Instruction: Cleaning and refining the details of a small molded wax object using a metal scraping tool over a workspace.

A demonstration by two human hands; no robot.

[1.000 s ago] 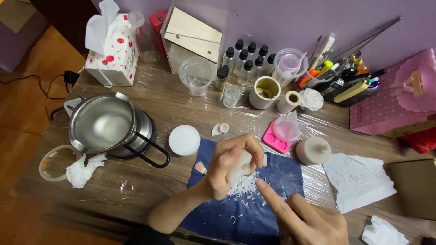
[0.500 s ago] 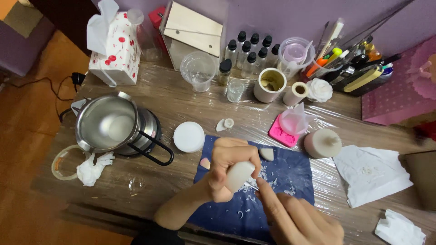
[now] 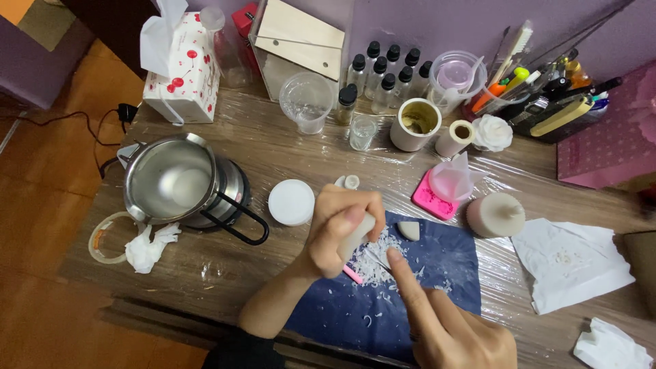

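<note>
The left hand point(image 3: 338, 229) is closed around a small whitish wax piece point(image 3: 357, 236), gripping it between thumb and curled fingers just above the dark blue cloth mat point(image 3: 437, 263) that lies on the film-covered wooden desk point(image 3: 273, 150). The right hand point(image 3: 454, 328) comes in over the near edge of the mat with its forefinger stretched out and the other fingers folded in; the fingertip presses a thin tool at the lower end of the wax piece, though how the tool is held I cannot tell. A pile of white wax shavings point(image 3: 376, 263) lies on the mat right under the wax piece, and a pink stick point(image 3: 352, 275) pokes out at the mat's left side. A half-round white wax chunk point(image 3: 409, 230) rests on the mat's far edge. Just left of the mat sits a round white lid point(image 3: 291, 202), and further left a steel melting pot with a black handle point(image 3: 179, 188). Right of the mat stands a beige round candle point(image 3: 495, 214), with a pink silicone mould point(image 3: 432, 198) beside it, at the mat's far right corner
</note>
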